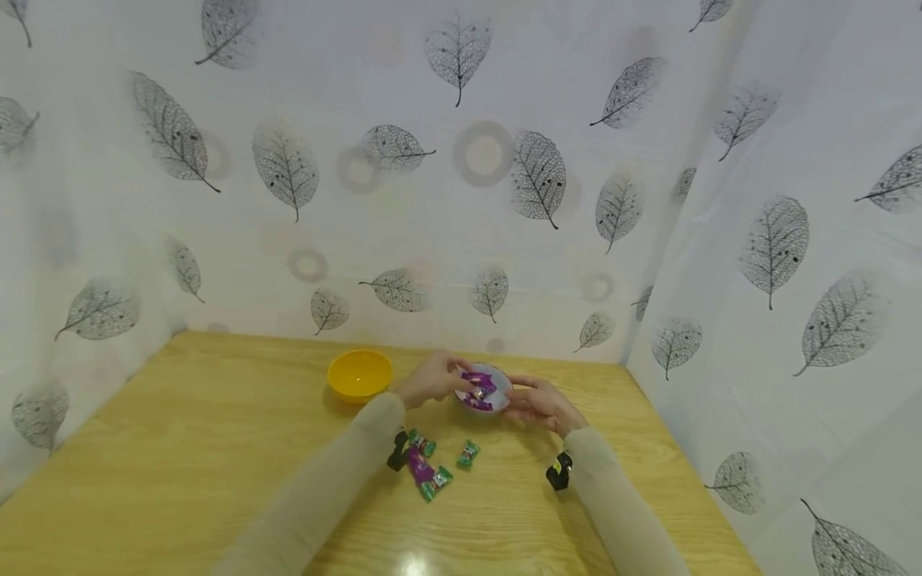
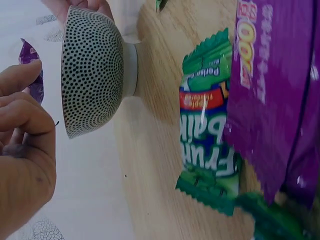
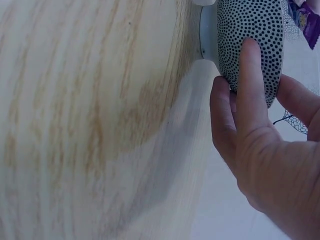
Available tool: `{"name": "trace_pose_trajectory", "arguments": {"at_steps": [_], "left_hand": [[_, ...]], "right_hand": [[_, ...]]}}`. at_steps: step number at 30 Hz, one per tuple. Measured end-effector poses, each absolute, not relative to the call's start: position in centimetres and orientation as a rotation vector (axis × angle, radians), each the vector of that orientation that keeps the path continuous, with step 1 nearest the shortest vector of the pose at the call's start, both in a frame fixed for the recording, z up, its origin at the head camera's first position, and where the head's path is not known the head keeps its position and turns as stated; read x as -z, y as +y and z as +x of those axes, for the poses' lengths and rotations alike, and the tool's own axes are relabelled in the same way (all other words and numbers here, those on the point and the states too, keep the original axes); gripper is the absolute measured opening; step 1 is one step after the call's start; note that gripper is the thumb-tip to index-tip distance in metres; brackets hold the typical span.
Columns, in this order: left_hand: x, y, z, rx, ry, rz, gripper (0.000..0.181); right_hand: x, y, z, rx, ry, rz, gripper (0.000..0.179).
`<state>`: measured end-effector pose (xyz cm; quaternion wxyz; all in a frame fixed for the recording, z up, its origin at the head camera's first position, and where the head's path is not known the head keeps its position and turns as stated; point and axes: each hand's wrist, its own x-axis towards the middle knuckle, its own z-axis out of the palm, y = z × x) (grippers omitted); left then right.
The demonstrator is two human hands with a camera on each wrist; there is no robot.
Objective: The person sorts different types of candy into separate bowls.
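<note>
A white bowl with black dots (image 2: 95,70) stands upright on the wooden table, purple wrapped candies (image 1: 479,386) showing inside it. Over its left rim, my left hand (image 1: 434,379) pinches a purple-wrapped candy (image 2: 35,85) between thumb and fingers. My right hand (image 3: 265,120) grips the bowl from the right, fingers spread along the dotted outside and thumb at the rim. Closer to me lie green fruit candies (image 2: 207,120) and a larger purple packet (image 2: 272,95), grouped by the left wrist. One more green candy (image 1: 468,454) lies apart, in front of the bowl.
A yellow bowl (image 1: 360,376) stands on the table (image 1: 216,448) to the left of my left hand. Behind and to the right, a white leaf-patterned curtain (image 1: 432,224) borders the table. Black straps with small devices sit at both wrists.
</note>
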<state>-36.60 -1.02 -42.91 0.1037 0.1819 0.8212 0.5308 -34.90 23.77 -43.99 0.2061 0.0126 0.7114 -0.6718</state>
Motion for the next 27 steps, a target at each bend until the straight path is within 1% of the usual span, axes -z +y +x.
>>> {"name": "trace_pose_trajectory", "arguments": {"at_steps": [9, 18, 27], "left_hand": [[43.2, -0.1, -36.3, -1.669, 2.467, 0.406, 0.036], [42.9, -1.2, -35.8, -1.647, 2.47, 0.479, 0.03], [42.8, -3.1, -35.7, -1.608, 2.348, 0.642, 0.031]], "right_hand": [[43.9, 23.6, -35.0, 1.875, 1.975, 0.041, 0.054], [43.9, 23.7, -34.7, 1.876, 1.975, 0.03, 0.052], [43.9, 23.6, -34.7, 1.873, 1.98, 0.021, 0.052]]}}
